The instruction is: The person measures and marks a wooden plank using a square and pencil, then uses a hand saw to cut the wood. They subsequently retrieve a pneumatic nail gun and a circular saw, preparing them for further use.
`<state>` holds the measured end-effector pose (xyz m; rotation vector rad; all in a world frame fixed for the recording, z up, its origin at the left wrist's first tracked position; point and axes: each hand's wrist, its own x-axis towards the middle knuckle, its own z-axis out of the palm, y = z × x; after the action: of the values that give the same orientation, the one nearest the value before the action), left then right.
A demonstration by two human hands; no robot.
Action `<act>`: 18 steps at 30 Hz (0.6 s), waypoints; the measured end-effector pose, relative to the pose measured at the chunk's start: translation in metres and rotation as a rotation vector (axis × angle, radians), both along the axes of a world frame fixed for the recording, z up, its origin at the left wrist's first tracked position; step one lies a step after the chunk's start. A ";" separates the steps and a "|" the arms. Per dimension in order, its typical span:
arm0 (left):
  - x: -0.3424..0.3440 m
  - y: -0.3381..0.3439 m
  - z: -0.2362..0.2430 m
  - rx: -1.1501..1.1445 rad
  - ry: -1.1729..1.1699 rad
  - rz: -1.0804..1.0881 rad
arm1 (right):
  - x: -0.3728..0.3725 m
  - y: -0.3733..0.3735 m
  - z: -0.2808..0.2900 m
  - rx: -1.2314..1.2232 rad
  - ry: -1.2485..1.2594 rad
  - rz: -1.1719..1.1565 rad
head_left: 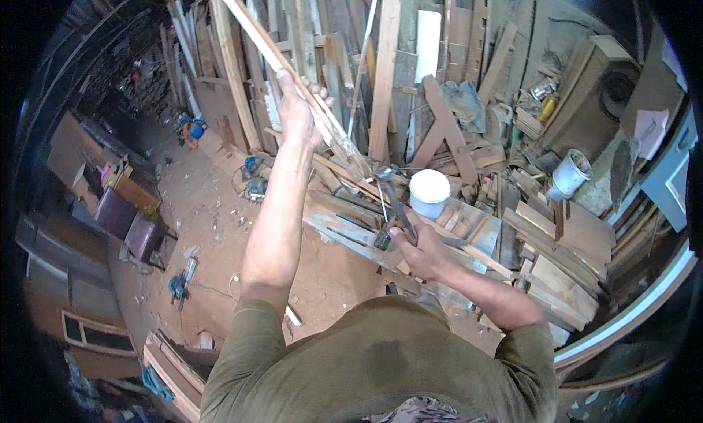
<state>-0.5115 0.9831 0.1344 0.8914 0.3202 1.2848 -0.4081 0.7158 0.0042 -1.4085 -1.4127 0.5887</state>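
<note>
My left hand (299,112) is closed around a long, narrow wooden strip (253,29), which slants from the upper left down toward the middle. Its lower end looks rough and splintered. In my right hand (423,249) is a hammer (395,202), gripped by its dark handle with the metal head pointing up and away from me. The hammer head is close to the strip's lower end; whether they touch I cannot tell. A dark, blunt piece (382,238) shows beside my right fingers, its kind unclear.
A white bucket (429,192) stands just beyond my right hand, among loose boards (556,236). Planks (386,72) lean on the far wall. At left are a chair (143,233) and power tools (178,285) on the dirt floor. A paint-stained pail (570,174) sits at right.
</note>
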 end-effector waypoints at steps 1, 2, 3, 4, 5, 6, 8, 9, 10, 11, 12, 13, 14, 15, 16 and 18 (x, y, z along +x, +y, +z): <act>0.000 -0.006 0.000 -0.006 -0.018 -0.035 | 0.004 0.000 -0.008 -0.086 0.063 0.023; 0.002 -0.012 0.001 -0.012 -0.037 -0.072 | 0.010 0.000 -0.016 -0.172 0.125 0.040; 0.003 -0.022 0.006 -0.044 -0.047 -0.077 | 0.013 0.000 -0.017 -0.234 0.163 0.058; 0.000 -0.024 0.005 -0.049 -0.063 -0.092 | 0.015 0.000 -0.018 -0.296 0.200 0.075; -0.002 -0.024 0.004 -0.055 -0.078 -0.108 | 0.015 -0.001 -0.019 -0.287 0.208 0.078; -0.002 -0.025 0.003 -0.063 -0.094 -0.128 | 0.015 -0.003 -0.021 -0.281 0.217 0.081; -0.002 -0.031 0.003 -0.085 -0.084 -0.093 | 0.016 -0.006 -0.019 -0.296 0.242 0.074; 0.000 -0.033 0.004 -0.089 -0.076 -0.089 | 0.017 -0.007 -0.020 -0.258 0.264 0.082; 0.002 -0.035 0.003 -0.093 -0.068 -0.086 | 0.018 -0.008 -0.020 -0.220 0.286 0.090; 0.004 -0.037 0.001 -0.093 -0.063 -0.076 | 0.019 -0.010 -0.021 -0.182 0.310 0.095; 0.006 -0.040 0.001 -0.088 -0.053 -0.065 | 0.021 -0.011 -0.023 -0.203 0.300 0.097; 0.010 -0.042 0.001 -0.082 -0.043 -0.055 | 0.024 -0.012 -0.026 -0.223 0.292 0.096; 0.012 -0.042 0.000 -0.063 -0.026 -0.058 | 0.026 -0.013 -0.026 -0.255 0.301 0.101; 0.017 -0.041 -0.002 -0.047 -0.007 -0.068 | 0.031 -0.016 -0.025 -0.287 0.310 0.101; 0.022 -0.041 -0.005 -0.033 0.017 -0.083 | 0.034 -0.019 -0.018 -0.331 0.341 0.105; 0.035 -0.044 -0.015 0.003 0.145 -0.056 | 0.045 -0.021 -0.024 -0.301 0.325 0.043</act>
<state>-0.4760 0.9395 0.1195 0.9919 0.4047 1.1715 -0.3632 0.6944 -0.0196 -1.4379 -1.1287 1.0430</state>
